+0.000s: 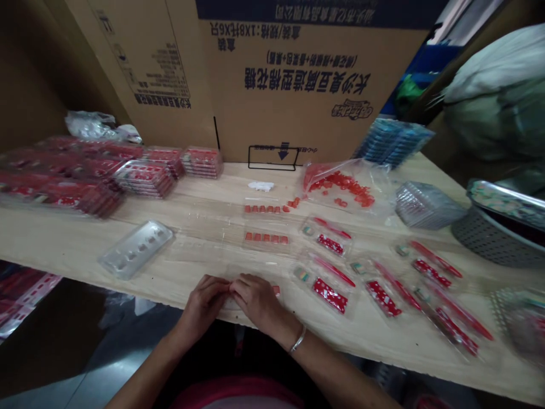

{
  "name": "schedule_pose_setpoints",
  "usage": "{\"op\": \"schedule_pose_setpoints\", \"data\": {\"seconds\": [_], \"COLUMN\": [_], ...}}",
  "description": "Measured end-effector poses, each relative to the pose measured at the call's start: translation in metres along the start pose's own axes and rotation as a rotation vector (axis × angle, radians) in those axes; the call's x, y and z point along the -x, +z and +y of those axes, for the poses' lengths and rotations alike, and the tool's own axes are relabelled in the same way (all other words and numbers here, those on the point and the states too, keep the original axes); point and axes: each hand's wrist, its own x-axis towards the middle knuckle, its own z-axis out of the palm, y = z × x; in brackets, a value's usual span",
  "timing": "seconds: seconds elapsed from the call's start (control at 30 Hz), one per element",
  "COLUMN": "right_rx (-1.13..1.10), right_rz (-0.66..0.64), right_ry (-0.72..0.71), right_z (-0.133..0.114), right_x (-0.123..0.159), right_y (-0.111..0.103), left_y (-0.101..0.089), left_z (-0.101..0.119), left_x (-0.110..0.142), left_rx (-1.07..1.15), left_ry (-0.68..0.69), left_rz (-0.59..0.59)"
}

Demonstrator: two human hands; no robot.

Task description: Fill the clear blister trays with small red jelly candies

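Pinching narrowly, the left hand (203, 305) and right hand (259, 301) grip something hidden. Upside-down Chinese print (307, 81) crosses the brown cardboard carton (298, 132).

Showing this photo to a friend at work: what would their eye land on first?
Stacked red-filled plastic trays at the left of the wooden table stand out first, against a large printed carton. Loose red pieces in a clear bag lie right of centre; the left hand and right hand meet at the near edge.
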Motion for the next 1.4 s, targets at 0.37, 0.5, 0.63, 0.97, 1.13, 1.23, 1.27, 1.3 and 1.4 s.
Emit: {"op": "schedule_pose_setpoints", "data": {"seconds": [0.37,0.5,0.63,0.97,1.13,1.23,1.27,1.3,1.4], "right_rx": [0.059,0.074,0.1,0.19,0.157,0.169,0.176,0.184,0.213], "right_rz": [0.031,0.051,0.055,0.006,-0.127,-0.131,-0.128,-0.123,-0.112], "right_ry": [0.009,-0.022,-0.051,0.312,0.286,0.217,0.191,0.164,0.102], "right_z": [0.008,0.02,0.026,0.046,0.063,0.067,0.068,0.07,0.078], "right_x": [-0.007,-0.015,-0.02,-0.023,-0.037,-0.052,-0.057,-0.063,-0.08], "right_y": [-0.004,-0.006,-0.006,-0.016,-0.033,-0.036,-0.038,-0.039,-0.043], "left_y": [-0.017,-0.05,-0.066,-0.043,-0.029,-0.02,-0.018,-0.017,-0.021], "left_z": [-0.021,-0.059,-0.087,-0.076,-0.052,-0.039,-0.036,-0.034,-0.034], "left_x": [-0.015,-0.068,-0.122,-0.099,-0.019,0.021,0.03,0.036,0.043], "left_rx": [-0.262,-0.59,-0.731,-0.77,-0.769,-0.778,-0.8,-0.819,-0.823], "left_ry": [0.085,0.05,-0.079,-0.106,-0.014,0.087,0.093,0.096,0.114], "left_rz": [0.089,0.066,-0.164,-0.181,-0.045,-0.02,-0.014,-0.012,-0.028]}}
